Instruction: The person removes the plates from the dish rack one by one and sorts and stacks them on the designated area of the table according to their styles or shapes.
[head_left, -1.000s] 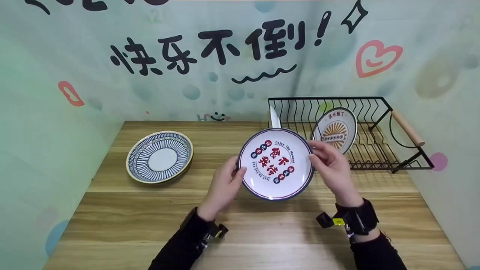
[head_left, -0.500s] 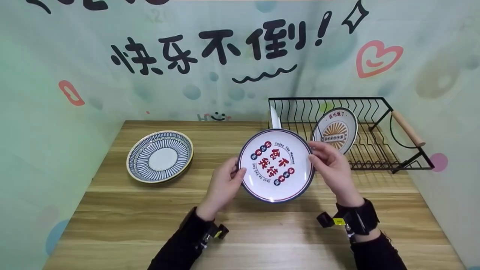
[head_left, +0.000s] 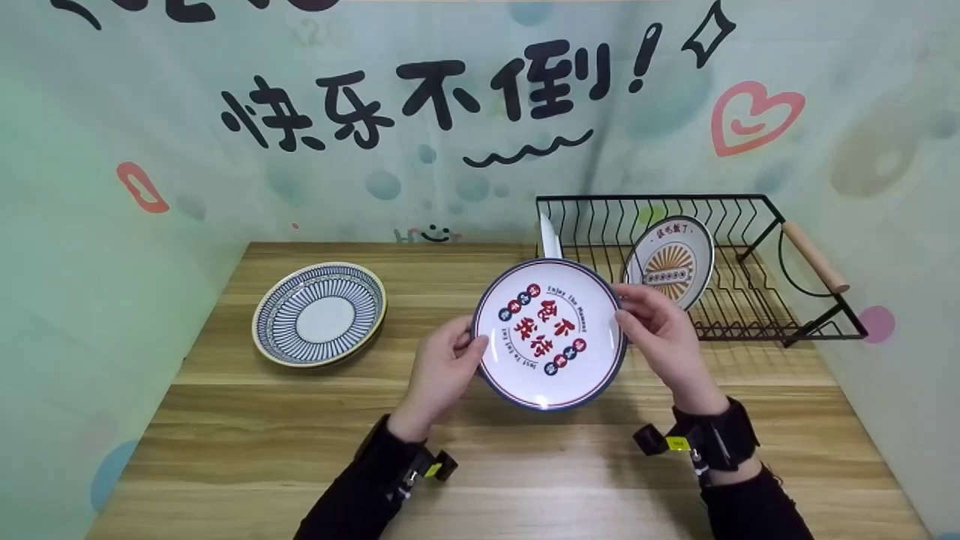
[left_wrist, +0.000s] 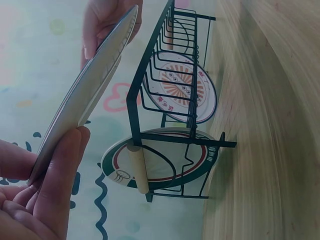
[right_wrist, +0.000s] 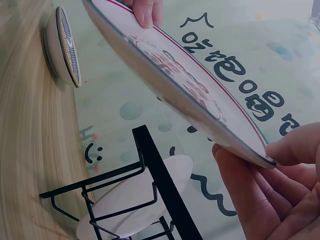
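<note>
Both hands hold a round white plate point(head_left: 549, 382) above the table, in the middle of the head view. Red characters and a dark blue rim decorate its face, which is tilted toward the head camera. My left hand point(head_left: 439, 375) pinches the left edge, thumb point(left_wrist: 15, 161) on one face and fingers on the other. At the right edge, my right hand point(head_left: 664, 337) grips the rim the same way; its thumb point(right_wrist: 295, 145) shows in the right wrist view. Just behind the plate stands a black wire dish rack point(head_left: 652, 196), partly covered by it.
A plate with an orange sunburst point(head_left: 679, 255) leans in the rack. Another plate point(head_left: 550, 234) stands edge-on at the rack's left end; its green rim shows in the left wrist view. A blue-and-white striped dish point(head_left: 326, 319) sits on the wooden table point(head_left: 300, 450) at left.
The plate has shifted slightly down and left, and its face has tipped a little more toward the head camera. Both hands keep their hold; the left moved slightly left.
</note>
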